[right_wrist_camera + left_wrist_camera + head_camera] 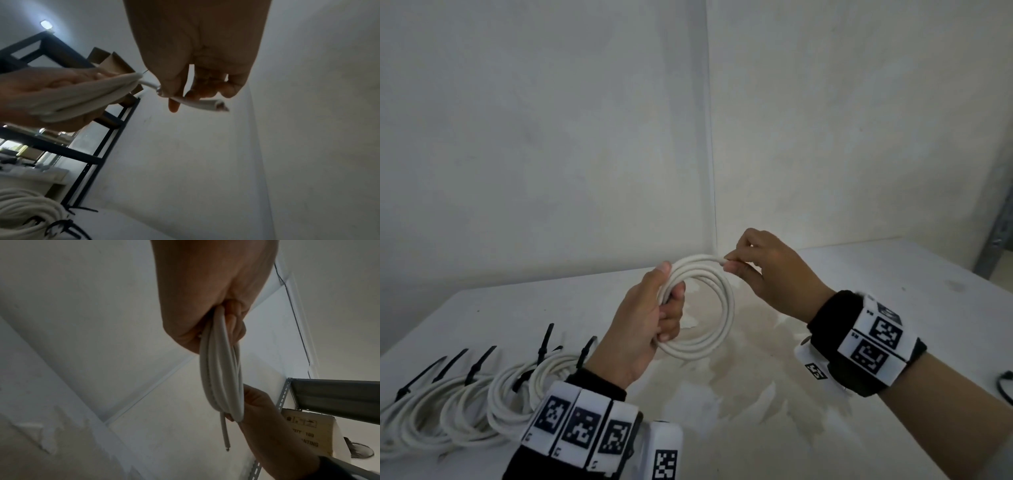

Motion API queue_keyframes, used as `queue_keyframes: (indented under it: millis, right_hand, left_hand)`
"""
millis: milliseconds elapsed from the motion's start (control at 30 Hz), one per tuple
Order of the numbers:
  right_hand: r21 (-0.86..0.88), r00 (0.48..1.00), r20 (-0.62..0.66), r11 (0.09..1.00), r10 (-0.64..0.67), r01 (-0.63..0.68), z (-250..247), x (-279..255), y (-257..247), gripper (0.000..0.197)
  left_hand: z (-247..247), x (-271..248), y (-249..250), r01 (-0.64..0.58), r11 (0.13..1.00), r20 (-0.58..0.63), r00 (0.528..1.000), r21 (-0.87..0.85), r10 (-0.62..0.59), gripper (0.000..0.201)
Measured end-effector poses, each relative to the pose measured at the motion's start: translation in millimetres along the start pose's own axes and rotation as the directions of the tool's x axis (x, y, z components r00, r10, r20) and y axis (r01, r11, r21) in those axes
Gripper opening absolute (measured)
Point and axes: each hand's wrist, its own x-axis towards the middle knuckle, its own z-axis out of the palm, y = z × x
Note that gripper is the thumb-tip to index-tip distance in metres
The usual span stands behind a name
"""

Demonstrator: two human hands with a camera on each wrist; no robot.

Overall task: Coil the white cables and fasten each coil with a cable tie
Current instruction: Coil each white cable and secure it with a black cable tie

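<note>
A white cable coil (719, 308) of several loops hangs in the air above the table. My left hand (650, 315) grips its left side, fingers curled through the loops (222, 369). My right hand (760, 267) pinches the cable's free end (722, 261) at the top right of the coil. In the right wrist view that cable end (203, 102) sticks out past my fingers (174, 104). The left wrist view shows a short cable tail (225, 434) hanging below the coil.
Several coiled white cables (465, 407) fastened with black cable ties (479, 366) lie in a row on the white table (774, 394) at the front left. A black tie (1005, 387) lies at the right edge. White walls stand behind; a metal shelf (333, 399) is nearby.
</note>
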Motion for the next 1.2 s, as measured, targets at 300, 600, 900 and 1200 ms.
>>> queue_keyframes:
  millis: [300,600,900,1200]
  right_hand:
    - [0.323,0.845,0.383,0.802,0.374,-0.502,-3,-6,-15,0.023]
    - [0.679,0.753,0.509,0.343,0.417,-0.649,4,-7,-33,0.03]
    - [0.735,0.763,0.529,0.25,0.371,-0.631,10,-11,-44,0.013]
    - [0.31,0.717,0.541,0.688,0.44,-0.656,4,-10,-45,0.026]
  left_hand:
    - [-2,7,6,-0.051,0.991,-0.057,0.997,-0.121,0.044,0.044]
    - [-2,12,-5,-0.035,0.977,-0.101,0.995,-0.21,0.014,0.044]
    - [0,14,-6,-0.056,0.978,-0.118,0.993,-0.202,0.032,0.044]
    - [1,12,-12,-0.088,0.996,-0.2,0.976,-0.023,0.081,0.041]
